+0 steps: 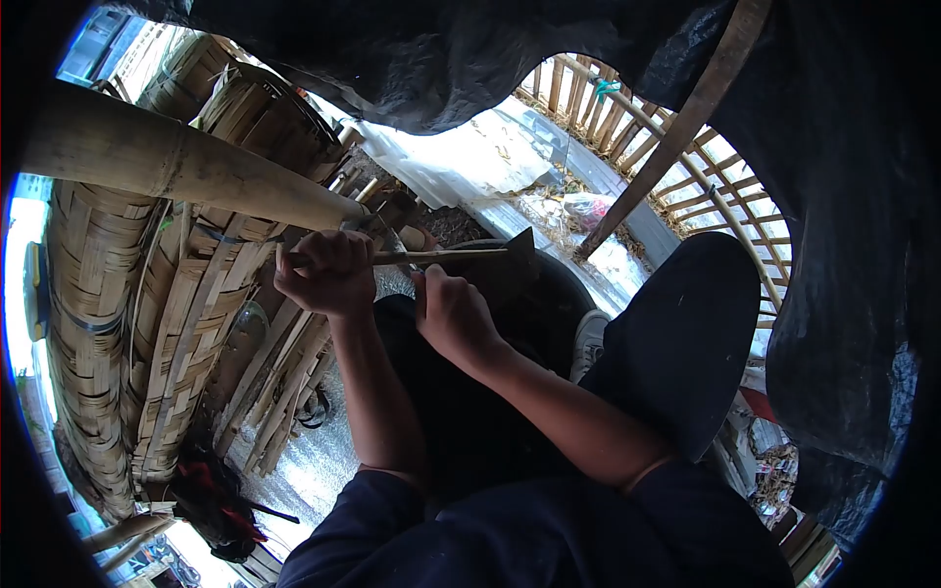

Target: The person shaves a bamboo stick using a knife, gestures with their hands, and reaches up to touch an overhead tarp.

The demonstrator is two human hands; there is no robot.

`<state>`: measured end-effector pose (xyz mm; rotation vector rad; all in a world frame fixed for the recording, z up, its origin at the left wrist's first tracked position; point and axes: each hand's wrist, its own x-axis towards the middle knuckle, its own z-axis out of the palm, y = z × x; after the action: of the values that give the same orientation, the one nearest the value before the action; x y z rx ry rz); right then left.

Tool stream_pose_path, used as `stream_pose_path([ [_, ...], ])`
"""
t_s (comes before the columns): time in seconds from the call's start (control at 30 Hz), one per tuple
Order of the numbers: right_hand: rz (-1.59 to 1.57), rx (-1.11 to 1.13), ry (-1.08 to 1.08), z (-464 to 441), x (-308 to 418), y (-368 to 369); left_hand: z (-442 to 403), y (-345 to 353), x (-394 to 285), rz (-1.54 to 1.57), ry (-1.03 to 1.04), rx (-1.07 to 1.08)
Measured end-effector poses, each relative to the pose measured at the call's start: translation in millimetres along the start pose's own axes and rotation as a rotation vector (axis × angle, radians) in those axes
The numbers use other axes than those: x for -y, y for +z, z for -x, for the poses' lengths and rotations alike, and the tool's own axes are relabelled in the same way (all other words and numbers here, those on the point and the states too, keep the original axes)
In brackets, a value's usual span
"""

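Note:
My left hand [333, 269] is closed in a fist around a thin pale stick [446, 255], which runs out to the right, roughly level. At the stick's far end shows a dark, flat, triangular piece [522, 254]; I cannot tell whether it is joined to the stick. Just below the stick, my right hand [456, 312] is closed with its thumb side up. A thin, shiny strip [400, 241] slants up and left from near its thumb. What the right fingers grip is hidden. Both hands are in front of a dark round container [570, 279].
A thick bamboo pole [186, 167] juts in from the left, above woven bamboo panels [93, 333]. Split bamboo pieces [284, 392] lean beside my left arm. A wooden post [676, 137] slants down at the right, before a bamboo lattice [725, 186]. Dark sheeting [833, 196] hangs around.

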<state>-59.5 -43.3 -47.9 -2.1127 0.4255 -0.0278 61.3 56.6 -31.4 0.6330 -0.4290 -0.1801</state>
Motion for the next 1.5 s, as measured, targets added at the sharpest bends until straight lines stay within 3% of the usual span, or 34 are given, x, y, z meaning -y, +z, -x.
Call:
stream_pose_path([
  [0.1,0.092,-0.008,0.178,-19.8,-64.1,21.5,0.9,-0.2,1.0,0.032,0.003,0.071],
  [0.2,0.068,-0.045,0.190,-17.5,-78.9,24.5,-2.0,-0.7,-1.1,0.033,-0.017,0.095],
  [0.33,-0.079,-0.042,0.009,-12.6,-26.3,10.8,-3.2,2.4,3.4,0.007,0.006,0.124],
  [0.47,-0.024,-0.087,0.175,-26.7,-99.1,36.1,-3.2,-4.8,1.2,0.024,0.000,0.107],
  [0.6,-0.152,-0.069,-0.007,-17.5,-36.5,23.7,-4.6,-7.9,-0.2,-0.015,0.010,0.075],
  [0.77,-0.062,-0.075,0.145,-31.9,-97.3,33.4,-3.8,-13.8,-4.8,0.042,-0.006,0.178],
  [0.9,-0.144,-0.067,0.011,-26.6,-48.0,21.5,-7.1,-9.3,-2.3,0.019,-0.016,0.154],
  [1.17,-0.016,-0.030,0.105,-35.5,-63.4,28.3,-5.7,-18.7,-4.7,0.063,-0.003,0.100],
  [1.23,-0.119,-0.112,-0.059,-24.8,-40.2,27.0,-8.2,-13.2,-2.5,0.027,-0.017,0.147],
  [1.37,-0.043,-0.055,0.037,-33.7,-66.2,22.7,-5.8,-17.0,-4.9,0.046,-0.061,0.253],
  [1.5,0.048,-0.030,0.069,-25.1,-36.3,13.9,-9.8,-10.9,-2.0,0.078,-0.060,0.300],
])
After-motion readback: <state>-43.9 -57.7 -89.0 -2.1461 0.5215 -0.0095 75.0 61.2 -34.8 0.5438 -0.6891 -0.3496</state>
